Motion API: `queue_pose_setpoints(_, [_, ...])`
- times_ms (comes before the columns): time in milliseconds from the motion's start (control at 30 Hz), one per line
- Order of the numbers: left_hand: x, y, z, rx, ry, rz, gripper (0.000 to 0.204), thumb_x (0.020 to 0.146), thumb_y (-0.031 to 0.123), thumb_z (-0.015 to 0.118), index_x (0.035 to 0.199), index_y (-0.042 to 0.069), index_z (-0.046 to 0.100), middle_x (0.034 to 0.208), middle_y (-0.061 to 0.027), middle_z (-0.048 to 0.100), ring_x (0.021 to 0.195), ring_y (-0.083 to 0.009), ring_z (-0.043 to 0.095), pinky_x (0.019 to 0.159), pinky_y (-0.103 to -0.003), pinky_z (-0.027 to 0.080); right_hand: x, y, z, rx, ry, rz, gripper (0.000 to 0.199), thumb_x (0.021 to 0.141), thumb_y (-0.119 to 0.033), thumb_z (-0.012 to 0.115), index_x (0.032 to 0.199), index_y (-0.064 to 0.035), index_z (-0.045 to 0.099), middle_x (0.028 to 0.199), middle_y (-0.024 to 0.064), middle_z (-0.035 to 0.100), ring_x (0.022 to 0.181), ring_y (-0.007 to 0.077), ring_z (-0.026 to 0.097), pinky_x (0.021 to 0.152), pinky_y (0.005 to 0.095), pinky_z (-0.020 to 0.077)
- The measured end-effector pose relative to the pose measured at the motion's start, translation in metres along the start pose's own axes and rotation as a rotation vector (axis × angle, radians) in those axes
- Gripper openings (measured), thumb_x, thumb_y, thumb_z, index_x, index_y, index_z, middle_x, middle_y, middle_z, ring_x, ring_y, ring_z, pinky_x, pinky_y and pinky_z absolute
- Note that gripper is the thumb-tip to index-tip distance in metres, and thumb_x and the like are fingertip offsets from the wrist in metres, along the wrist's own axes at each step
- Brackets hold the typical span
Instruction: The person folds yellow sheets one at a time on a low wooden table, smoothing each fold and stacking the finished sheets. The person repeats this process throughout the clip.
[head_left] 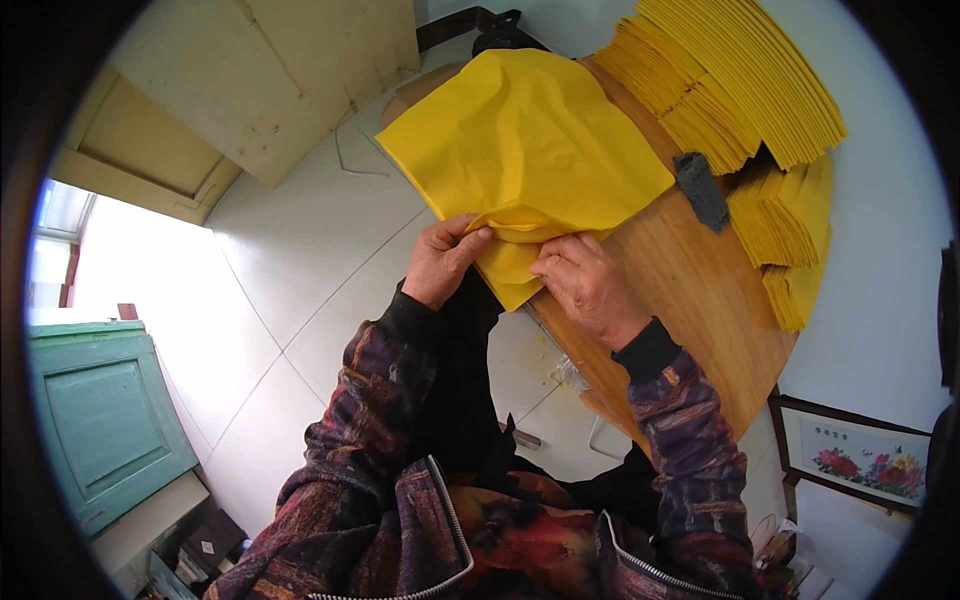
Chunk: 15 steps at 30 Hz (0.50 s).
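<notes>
A wide yellow fabric bag (535, 130), creased across its middle, lies over the near left part of a wooden table and hangs past the edge toward me. My left hand (445, 258) pinches its near edge between thumb and fingers. At the same edge, a little to the right, my right hand (588, 280) is closed on the fabric with its fingertips pressed together. Between the two hands the material bunches into a fold, and a corner droops below them. What lies under the bag is hidden.
The wooden table (690, 290) carries stacked yellow bags (740, 75) at the far right, with more folded ones (785, 225) beside them. A dark grey fuzzy block (702, 190) sits by the stacks. A framed flower picture (860, 455) is at right; a green cabinet door (105, 420) at left.
</notes>
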<state>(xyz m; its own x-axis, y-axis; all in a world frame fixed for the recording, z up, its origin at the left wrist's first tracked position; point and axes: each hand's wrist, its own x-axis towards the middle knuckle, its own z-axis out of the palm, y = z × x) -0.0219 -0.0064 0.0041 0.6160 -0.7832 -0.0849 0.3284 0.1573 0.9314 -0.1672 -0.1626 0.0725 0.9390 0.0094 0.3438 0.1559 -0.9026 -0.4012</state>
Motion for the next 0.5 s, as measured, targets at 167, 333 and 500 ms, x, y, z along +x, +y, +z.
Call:
queue_pose_setpoints(167, [0.0, 0.0, -0.002, 0.034, -0.006, 0.001, 0.026, 0.092, 0.015, 0.06, 0.11, -0.004, 0.064, 0.1, -0.0034, 0.067, 0.091, -0.0099, 0.059, 0.083, -0.024, 0.047, 0.004, -0.002, 0.001, 0.227, 0.073, 0.206, 0.007, 0.081, -0.004, 0.063, 0.087, -0.0011, 0.06, 0.086, 0.0138, 0.06, 0.083, 0.032, 0.058, 0.072, 0.0381, 0.0485])
queue_pose_setpoints(333, [-0.003, 0.009, -0.003, 0.053, -0.06, 0.075, 0.028, 0.091, 0.016, 0.062, 0.111, -0.004, 0.063, 0.102, -0.004, 0.067, 0.092, -0.0108, 0.059, 0.083, -0.025, 0.047, 0.011, -0.001, 0.003, 0.372, 0.141, 0.347, 0.008, 0.085, -0.002, 0.062, 0.09, 0.0024, 0.059, 0.084, 0.0137, 0.06, 0.075, 0.0249, 0.059, 0.065, 0.0304, 0.0461])
queue_pose_setpoints(500, [-0.006, 0.01, 0.003, -0.014, -0.073, -0.001, 0.025, 0.091, 0.012, 0.062, 0.11, -0.004, 0.063, 0.101, -0.0034, 0.067, 0.092, -0.0106, 0.059, 0.084, -0.025, 0.047, 0.015, -0.001, 0.004, 0.329, 0.184, 0.393, 0.006, 0.085, -0.002, 0.061, 0.089, 0.0019, 0.058, 0.084, 0.0136, 0.059, 0.075, 0.0235, 0.059, 0.065, 0.0307, 0.0462])
